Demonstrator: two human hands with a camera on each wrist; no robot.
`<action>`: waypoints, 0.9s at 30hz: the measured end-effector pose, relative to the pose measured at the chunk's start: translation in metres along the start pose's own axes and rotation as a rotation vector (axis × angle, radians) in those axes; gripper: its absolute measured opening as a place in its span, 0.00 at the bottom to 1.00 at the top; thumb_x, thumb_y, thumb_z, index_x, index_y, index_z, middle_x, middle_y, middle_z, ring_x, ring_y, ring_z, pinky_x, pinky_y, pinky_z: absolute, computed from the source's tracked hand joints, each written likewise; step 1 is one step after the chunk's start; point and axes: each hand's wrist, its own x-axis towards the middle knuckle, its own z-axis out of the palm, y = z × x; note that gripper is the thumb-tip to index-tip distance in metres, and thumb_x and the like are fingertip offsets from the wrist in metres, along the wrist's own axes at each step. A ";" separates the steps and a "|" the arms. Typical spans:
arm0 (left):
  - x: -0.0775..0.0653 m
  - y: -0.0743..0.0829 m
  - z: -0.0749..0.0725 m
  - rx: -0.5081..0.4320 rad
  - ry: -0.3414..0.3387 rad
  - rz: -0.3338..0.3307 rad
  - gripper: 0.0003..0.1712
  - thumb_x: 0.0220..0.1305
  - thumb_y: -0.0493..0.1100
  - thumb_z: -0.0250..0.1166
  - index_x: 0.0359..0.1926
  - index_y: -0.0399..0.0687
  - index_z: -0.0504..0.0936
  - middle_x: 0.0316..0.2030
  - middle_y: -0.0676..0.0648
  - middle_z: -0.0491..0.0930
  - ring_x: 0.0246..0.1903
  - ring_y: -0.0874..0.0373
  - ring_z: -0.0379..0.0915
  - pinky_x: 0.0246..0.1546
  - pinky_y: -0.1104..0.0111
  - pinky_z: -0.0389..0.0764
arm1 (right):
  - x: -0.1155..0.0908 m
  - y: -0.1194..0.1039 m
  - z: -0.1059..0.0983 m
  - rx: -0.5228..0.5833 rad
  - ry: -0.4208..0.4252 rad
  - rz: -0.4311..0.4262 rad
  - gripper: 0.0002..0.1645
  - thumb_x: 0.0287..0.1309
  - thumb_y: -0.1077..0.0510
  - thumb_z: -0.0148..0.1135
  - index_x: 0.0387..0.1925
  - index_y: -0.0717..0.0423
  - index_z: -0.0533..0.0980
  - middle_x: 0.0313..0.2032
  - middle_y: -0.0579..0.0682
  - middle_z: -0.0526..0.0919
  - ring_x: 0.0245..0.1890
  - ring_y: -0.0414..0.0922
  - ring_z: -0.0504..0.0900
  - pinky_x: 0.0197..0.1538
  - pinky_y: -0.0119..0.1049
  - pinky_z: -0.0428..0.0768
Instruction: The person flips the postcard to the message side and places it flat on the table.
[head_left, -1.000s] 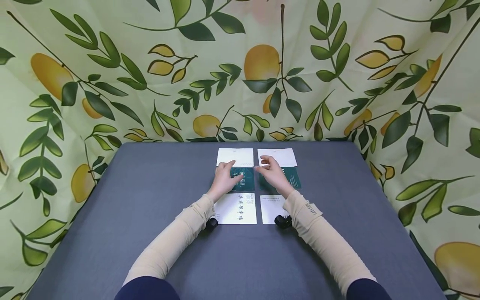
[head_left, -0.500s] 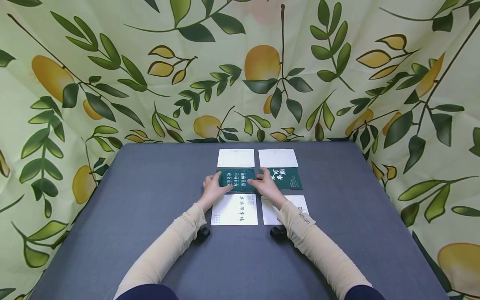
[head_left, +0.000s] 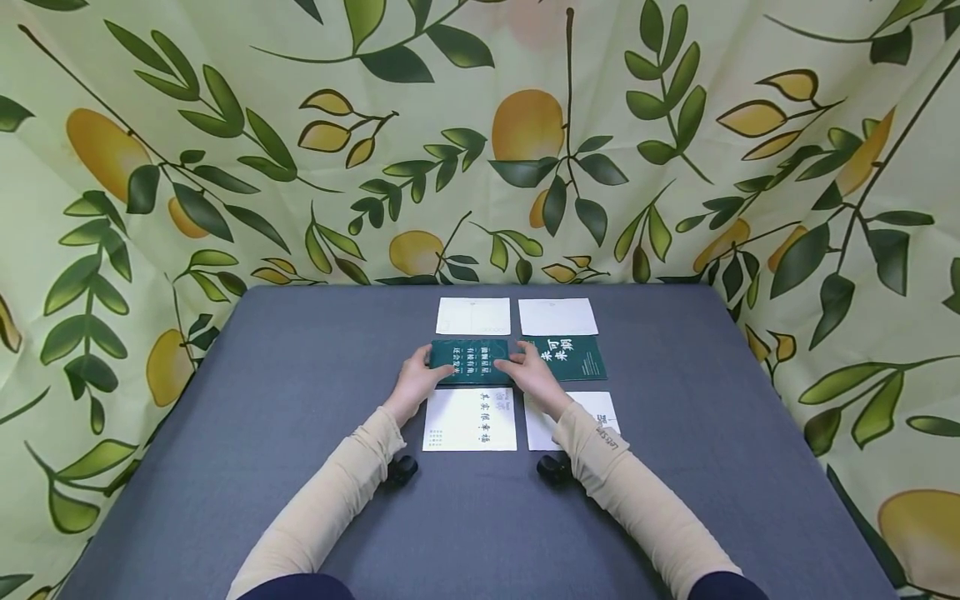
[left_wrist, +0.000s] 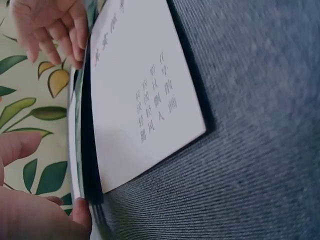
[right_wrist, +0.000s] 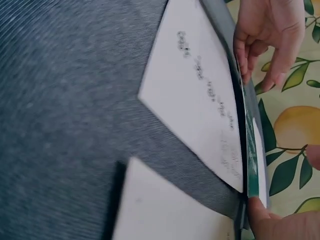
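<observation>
The green card (head_left: 472, 360) with white writing is smack in the middle across the frame, a touch below half height, and both hands have it. The left hand (head_left: 412, 383) pinches its left end, thumb toward the lower corner, fingers toward the upper one; the right hand (head_left: 536, 377) does much the same at the right end. Might be a hair off the gray table (head_left: 315, 375), can't tell for sure. There's a lettered white card (head_left: 465, 421) just below it, a mostly blank white card (head_left: 472, 317) just above, and a second green card (head_left: 570, 360) to the right.

Handling-wise, I'd guess it's super light and fairly stiff, like postcard stock, though it'd probably bow if you squeeze the ends too hard. Face could be a bit slick. Corners likely crease easiest, so I'd go for the short ends, fingertips only, light pressure.
</observation>
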 end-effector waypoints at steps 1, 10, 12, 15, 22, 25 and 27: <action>0.000 0.001 0.000 -0.018 -0.003 -0.005 0.43 0.61 0.44 0.61 0.71 0.38 0.49 0.69 0.33 0.54 0.69 0.41 0.51 0.66 0.51 0.60 | 0.000 0.000 -0.001 -0.001 0.006 0.003 0.46 0.62 0.50 0.55 0.71 0.60 0.42 0.67 0.63 0.59 0.67 0.60 0.60 0.67 0.54 0.61; -0.002 0.012 -0.001 -0.107 0.068 0.057 0.38 0.62 0.41 0.59 0.69 0.34 0.55 0.60 0.34 0.65 0.58 0.44 0.66 0.57 0.54 0.72 | 0.003 -0.004 -0.005 0.081 0.075 -0.034 0.40 0.63 0.53 0.53 0.70 0.61 0.48 0.64 0.60 0.62 0.65 0.55 0.63 0.67 0.47 0.64; -0.002 0.016 -0.001 -0.105 0.091 0.081 0.36 0.63 0.41 0.57 0.68 0.33 0.56 0.60 0.35 0.63 0.56 0.45 0.66 0.57 0.56 0.72 | 0.003 -0.007 -0.006 0.095 0.089 -0.054 0.39 0.63 0.54 0.53 0.70 0.61 0.49 0.64 0.60 0.62 0.65 0.55 0.64 0.66 0.46 0.66; -0.004 0.022 -0.001 -0.101 0.142 0.106 0.33 0.64 0.42 0.55 0.67 0.34 0.58 0.61 0.37 0.60 0.55 0.48 0.63 0.56 0.57 0.71 | 0.001 -0.012 -0.007 0.101 0.105 -0.080 0.38 0.64 0.55 0.52 0.70 0.61 0.50 0.63 0.59 0.62 0.63 0.54 0.65 0.64 0.46 0.68; -0.004 0.029 -0.002 -0.144 0.223 0.177 0.27 0.65 0.43 0.55 0.63 0.38 0.65 0.54 0.41 0.65 0.47 0.52 0.63 0.45 0.65 0.70 | -0.001 -0.014 -0.011 0.082 0.141 -0.136 0.33 0.65 0.53 0.51 0.68 0.56 0.58 0.62 0.57 0.65 0.59 0.51 0.67 0.62 0.45 0.70; -0.004 0.027 -0.002 -0.149 0.235 0.180 0.27 0.66 0.45 0.56 0.62 0.38 0.65 0.54 0.41 0.65 0.48 0.53 0.64 0.44 0.65 0.71 | -0.003 -0.014 -0.013 0.072 0.165 -0.148 0.30 0.65 0.51 0.52 0.65 0.55 0.63 0.61 0.54 0.69 0.61 0.50 0.67 0.64 0.45 0.67; -0.004 0.025 -0.002 -0.155 0.237 0.173 0.27 0.66 0.47 0.55 0.62 0.38 0.65 0.55 0.41 0.65 0.49 0.53 0.65 0.45 0.65 0.72 | -0.003 -0.014 -0.014 0.074 0.175 -0.153 0.28 0.64 0.49 0.53 0.64 0.54 0.65 0.60 0.53 0.71 0.62 0.49 0.68 0.65 0.45 0.66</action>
